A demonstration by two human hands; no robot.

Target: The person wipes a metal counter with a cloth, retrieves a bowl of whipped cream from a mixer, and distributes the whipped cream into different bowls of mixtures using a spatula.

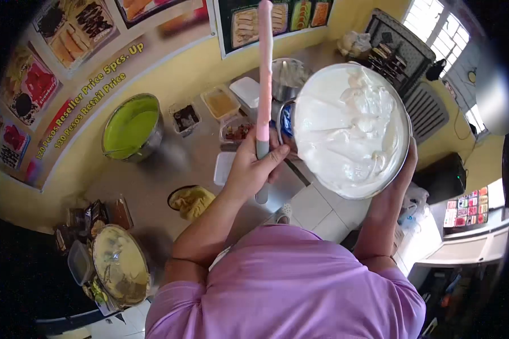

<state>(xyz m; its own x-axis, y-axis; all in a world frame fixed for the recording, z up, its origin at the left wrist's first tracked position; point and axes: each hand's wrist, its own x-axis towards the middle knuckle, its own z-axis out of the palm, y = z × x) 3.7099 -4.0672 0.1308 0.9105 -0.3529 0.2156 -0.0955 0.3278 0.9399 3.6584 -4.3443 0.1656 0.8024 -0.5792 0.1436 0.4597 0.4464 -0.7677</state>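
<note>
My left hand [256, 168] is closed around the grey handle of a long pink spatula [264, 73], which stands upright with white cream smeared along its edge. Just right of it, a metal bowl [408, 121] of glossy white whipped cream [345, 130] is tilted toward me. My right hand [408, 166] grips the bowl at its lower right side, the fingers mostly hidden behind it. Some fingers of my left hand lie near the bowl's side handle; whether they hold it I cannot tell.
On the table [175, 164] are a bowl of green batter [131, 127], small tubs of toppings [185, 117], another metal bowl [288, 76] and a yellow cloth [192, 202]. A cream-smeared bowl [119, 265] stands lower left. A grey chair [427, 110] is at right.
</note>
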